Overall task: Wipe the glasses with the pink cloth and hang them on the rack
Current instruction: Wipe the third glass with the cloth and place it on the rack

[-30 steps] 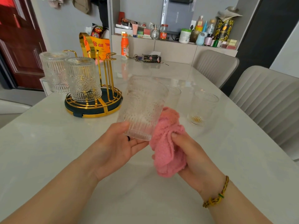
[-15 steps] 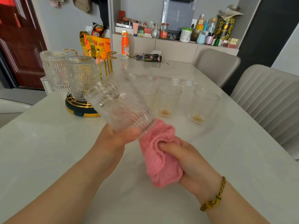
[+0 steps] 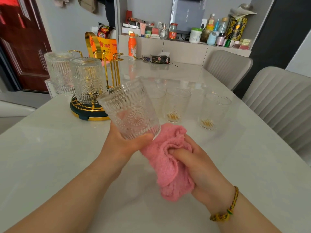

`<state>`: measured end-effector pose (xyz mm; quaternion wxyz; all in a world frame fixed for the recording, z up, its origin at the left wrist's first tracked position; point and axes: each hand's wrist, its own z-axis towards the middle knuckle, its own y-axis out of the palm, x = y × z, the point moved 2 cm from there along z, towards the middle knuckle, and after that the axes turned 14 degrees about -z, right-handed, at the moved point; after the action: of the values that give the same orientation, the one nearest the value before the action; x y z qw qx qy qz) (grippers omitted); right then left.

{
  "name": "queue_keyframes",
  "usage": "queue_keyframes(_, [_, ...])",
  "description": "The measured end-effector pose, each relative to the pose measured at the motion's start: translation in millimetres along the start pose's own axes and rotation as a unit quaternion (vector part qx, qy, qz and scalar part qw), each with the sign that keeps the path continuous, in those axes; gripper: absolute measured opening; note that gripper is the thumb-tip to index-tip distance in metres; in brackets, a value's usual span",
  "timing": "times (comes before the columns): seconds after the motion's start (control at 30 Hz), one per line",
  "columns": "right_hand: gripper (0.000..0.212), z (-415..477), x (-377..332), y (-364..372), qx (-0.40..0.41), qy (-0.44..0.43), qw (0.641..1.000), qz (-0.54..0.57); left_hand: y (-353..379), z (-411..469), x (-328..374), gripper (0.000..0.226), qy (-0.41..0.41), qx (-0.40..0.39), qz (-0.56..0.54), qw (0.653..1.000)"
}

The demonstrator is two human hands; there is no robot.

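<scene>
Head view: a ribbed clear glass is held by its base in the left grip, with fingers and thumb curled round it. The glass is tilted, its open mouth turned up and away to the left. The pink cloth is clutched in the right grip, bunched inside the curled fingers, and its upper end is laid against the bottom edge of the glass, just right of the left grip. Both grips are held above the white table. Beyond the left grip and to its left, a gold rack is stood on the table, with two glasses hung upside down on it. Beyond the right grip, three more glasses are stood upright on the table, one partly hidden behind the held glass. A woven bracelet is worn on the right wrist.
</scene>
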<state>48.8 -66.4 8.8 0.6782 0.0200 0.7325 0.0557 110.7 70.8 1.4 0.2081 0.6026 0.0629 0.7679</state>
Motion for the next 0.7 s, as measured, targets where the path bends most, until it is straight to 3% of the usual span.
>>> queue_keyframes(0.17, [0.028,3.6,3.8,0.2,0.066,-0.016,0.998,0.014,11.7,-9.4,-2.3,0.087,0.004,-0.009,0.024,1.0])
queue_keyframes(0.33, [0.032,-1.0,5.5,12.3,0.008,-0.014,0.999,-0.052,9.2,-6.3,-2.1,0.104,0.012,0.011,0.023,1.0])
queue_keyframes(0.47, [0.019,-5.9,-3.2,9.8,-0.016,-0.022,0.997,-0.073,2.8,-2.2,1.2,0.093,0.022,0.023,0.001,0.999])
queue_keyframes(0.7, [0.018,2.5,-1.7,-3.8,0.074,-0.041,0.996,0.004,13.3,-11.2,2.4,0.097,0.038,-0.021,0.022,0.999])
